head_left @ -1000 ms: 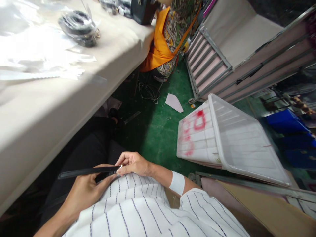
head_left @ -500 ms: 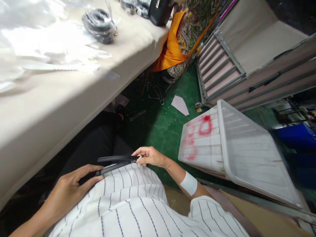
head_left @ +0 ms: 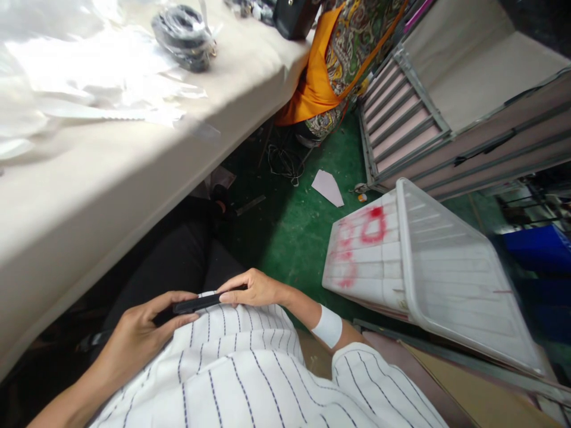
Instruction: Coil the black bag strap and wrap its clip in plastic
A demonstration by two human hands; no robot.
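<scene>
A narrow black strap (head_left: 207, 302) stretches between my two hands, just above the striped shirt over my lap. My left hand (head_left: 149, 324) pinches its left end between thumb and fingers. At the other end, my right hand (head_left: 252, 288) is closed on the strap, with the thumb below and the fingers on top. The strap's layers lie together in one flat band. The tip under my right fingers is partly hidden.
On the cloth-covered table (head_left: 147, 172) lie clear plastic bags (head_left: 102, 77), a wrapped black coil (head_left: 185, 37) and a black box (head_left: 294, 18). A person in an orange apron (head_left: 316, 71) is beyond. A white bin (head_left: 366, 255) stands at right, near a metal-framed cart (head_left: 401, 119).
My right hand has moved left along the strap, towards my left hand. The two strap parts that were spread apart now lie together, and the metal clasp is no longer visible.
</scene>
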